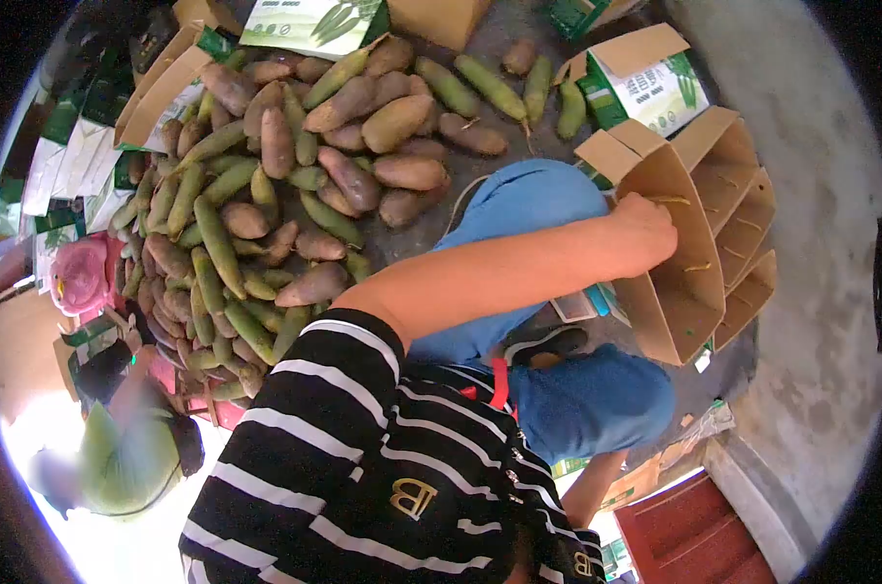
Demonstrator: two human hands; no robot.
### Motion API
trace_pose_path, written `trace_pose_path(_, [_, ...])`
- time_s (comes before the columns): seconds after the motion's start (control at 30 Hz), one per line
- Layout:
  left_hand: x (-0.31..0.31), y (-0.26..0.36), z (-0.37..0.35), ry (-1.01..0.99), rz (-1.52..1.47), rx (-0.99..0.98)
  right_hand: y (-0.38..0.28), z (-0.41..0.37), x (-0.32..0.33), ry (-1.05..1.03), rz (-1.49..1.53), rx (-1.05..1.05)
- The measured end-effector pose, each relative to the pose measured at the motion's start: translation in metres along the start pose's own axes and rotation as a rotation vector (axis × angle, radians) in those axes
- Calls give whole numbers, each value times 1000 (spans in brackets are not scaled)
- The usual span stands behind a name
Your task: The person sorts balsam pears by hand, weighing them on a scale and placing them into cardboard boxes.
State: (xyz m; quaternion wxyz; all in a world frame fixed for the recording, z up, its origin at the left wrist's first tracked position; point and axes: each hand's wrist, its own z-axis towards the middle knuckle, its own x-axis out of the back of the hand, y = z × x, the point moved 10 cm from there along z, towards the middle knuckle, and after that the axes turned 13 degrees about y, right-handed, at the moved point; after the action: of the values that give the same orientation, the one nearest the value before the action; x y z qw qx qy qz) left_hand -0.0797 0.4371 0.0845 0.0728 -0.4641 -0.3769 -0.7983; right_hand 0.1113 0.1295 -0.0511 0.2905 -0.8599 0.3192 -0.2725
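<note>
My left hand (643, 236) reaches across my bent knee to an open cardboard box (692, 302). Its fingers are curled closed at the box's near edge, beside a yellow strip (670, 200) on the inner wall; the fingertips are partly hidden. Only my right forearm (597, 485) shows, below my other knee; the right hand is hidden. A large heap of green and reddish-brown, long vegetables (344, 175) lies on the floor to the left of my knee.
More open boxes (743, 229) stand behind the near one, against a grey wall (811, 234). A printed white and green box (655, 88) stands above them. A pink plastic item (79, 275) is at far left, near a blurred person (125, 462). A red wooden piece (694, 535) is at lower right.
</note>
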Motion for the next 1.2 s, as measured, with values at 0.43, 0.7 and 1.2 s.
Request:
trace_pose_path(0.43, [-3,18,7,62,-44,-24,-142,11,48,-17,-459,510])
trace_pose_path(0.7, [13,27,10,241,-61,-12,-239,-123,-98,0,-1005,1183])
trace_pose_path(1.2, [107,-171,-175,618,154,524,-162,-51,-157,-103,-1481,1284])
